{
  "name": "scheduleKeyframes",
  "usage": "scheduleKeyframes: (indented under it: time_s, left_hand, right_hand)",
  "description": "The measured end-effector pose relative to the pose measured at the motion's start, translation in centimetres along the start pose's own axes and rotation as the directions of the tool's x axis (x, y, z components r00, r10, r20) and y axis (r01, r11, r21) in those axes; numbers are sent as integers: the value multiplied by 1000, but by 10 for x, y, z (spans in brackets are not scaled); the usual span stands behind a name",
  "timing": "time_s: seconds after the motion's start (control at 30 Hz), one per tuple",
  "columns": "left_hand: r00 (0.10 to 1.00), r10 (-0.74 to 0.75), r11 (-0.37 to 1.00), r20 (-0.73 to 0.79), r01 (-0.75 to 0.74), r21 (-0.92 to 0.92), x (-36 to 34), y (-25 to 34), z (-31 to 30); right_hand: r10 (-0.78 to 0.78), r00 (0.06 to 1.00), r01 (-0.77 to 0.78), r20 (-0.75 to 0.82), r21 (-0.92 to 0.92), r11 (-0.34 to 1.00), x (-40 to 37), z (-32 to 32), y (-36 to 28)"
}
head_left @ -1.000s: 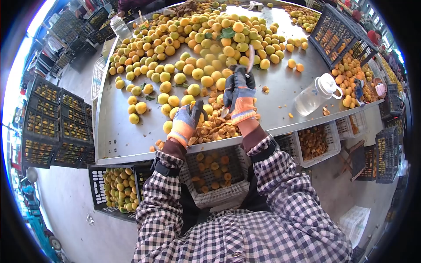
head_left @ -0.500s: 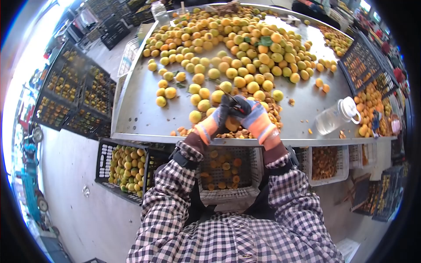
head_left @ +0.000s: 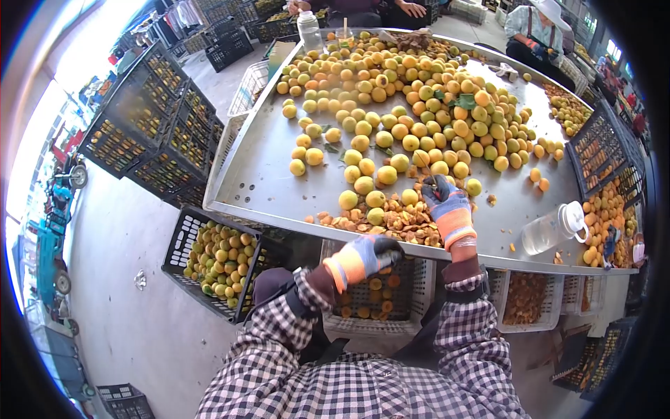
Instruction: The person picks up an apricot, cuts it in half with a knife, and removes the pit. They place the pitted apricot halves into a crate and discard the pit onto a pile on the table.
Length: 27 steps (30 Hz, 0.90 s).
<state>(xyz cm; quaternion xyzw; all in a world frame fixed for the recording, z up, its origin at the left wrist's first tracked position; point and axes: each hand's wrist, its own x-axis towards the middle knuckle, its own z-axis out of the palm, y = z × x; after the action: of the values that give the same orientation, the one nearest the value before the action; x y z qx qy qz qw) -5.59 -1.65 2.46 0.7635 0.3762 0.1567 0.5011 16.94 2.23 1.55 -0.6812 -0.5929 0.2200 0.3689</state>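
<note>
My left hand (head_left: 363,261), in an orange and grey glove with dark fingertips, is below the table's front edge, above a grey crate (head_left: 426,290) holding cut apricot pieces (head_left: 368,297). Its fingers are curled; whatever they hold, if anything, is hidden. On the table, my right hand (head_left: 449,209) has its dark-tipped fingers bent together beside a heap of apricot pits and scraps (head_left: 403,218). A thin dark line shows by those fingers, too small to name. Whole apricots (head_left: 399,163) lie just beyond both hands.
The metal table (head_left: 279,188) carries a large apricot pile (head_left: 467,119) and a clear lidded jug (head_left: 548,230). A black crate of apricots (head_left: 209,269) stands at lower left, stacked crates (head_left: 150,119) behind it. A co-worker in a white hat (head_left: 548,10) sits at far right.
My hands have come apart. The left went down over the crate below the table edge, and the right stayed over the table. The view has shifted, showing more at the far side.
</note>
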Motion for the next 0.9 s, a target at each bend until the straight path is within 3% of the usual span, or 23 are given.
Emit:
scheduleKeyframes:
  time_s: [0.03,0.13,0.2,0.23,0.27,0.3,0.33,0.37,0.4,0.43,0.47,0.53,0.57,0.6,0.7,0.77,0.8,0.83,0.87,0.9]
  left_hand:
    - [1000,20,986,1,-20,167,-9,-2,2]
    - [980,173,982,-100,-163,98,-25,-2,-3]
    - [979,17,980,-202,-56,-189,-30,14,-28]
    - [972,3,998,-233,10,54,-26,25,-54]
    - [942,-66,997,-328,49,-59,-12,-2,-65]
    - [908,-49,997,-415,71,38,3,-15,-89]
    - [836,96,968,-540,47,245,24,-38,-110]
    - [801,74,794,-594,313,521,41,-42,-129]
    - [773,126,716,-621,363,597,62,-68,-149]
    - [789,75,579,-610,463,671,79,-92,-166]
    - [792,91,579,-603,450,679,88,-102,-170]
    - [858,-56,355,-510,495,793,109,-117,-173]
    - [825,34,247,-564,540,805,119,-153,-172]
    - [800,-12,233,-600,586,776,130,-171,-175]
    - [855,-113,259,-506,517,816,104,-121,-164]
    - [880,43,649,-473,336,683,88,-111,-156]
    - [884,41,648,-465,331,686,79,-100,-149]
    - [908,-31,970,-418,128,206,70,-87,-142]
    - [939,-62,926,-339,-72,-371,60,-72,-135]
    - [969,-38,856,-243,-94,-508,50,-50,-128]
  right_hand:
    - [-43,999,44,-20,41,998,1,3,-2]
    - [-5,998,3,56,44,999,3,6,-6]
    - [-39,998,34,46,118,992,5,13,7]
    - [-71,997,65,28,194,979,5,15,11]
    - [-68,997,61,29,192,979,4,15,12]
    - [-80,997,77,8,193,978,4,14,13]
    - [-90,996,91,-14,194,977,3,13,13]
    - [-87,996,89,-20,193,977,0,11,10]
    - [-76,997,78,-15,208,975,-3,8,5]
    - [-67,998,68,-15,225,972,-6,8,0]
    - [-66,997,72,-32,224,972,-7,9,-1]
    - [-76,997,77,-18,131,988,-10,8,-1]
    - [-72,997,73,-22,47,996,-14,4,-10]
    - [-85,996,85,-10,32,996,-16,0,-15]
    - [-73,997,74,14,-3,997,-19,-2,-21]
    - [-119,992,121,50,-47,991,-21,4,-15]
    - [-113,992,113,56,-9,994,-23,7,-13]
    - [-123,990,122,70,24,992,-24,6,-18]
    - [-137,987,132,84,58,989,-26,5,-24]
    - [-184,980,174,73,124,977,-25,15,-16]
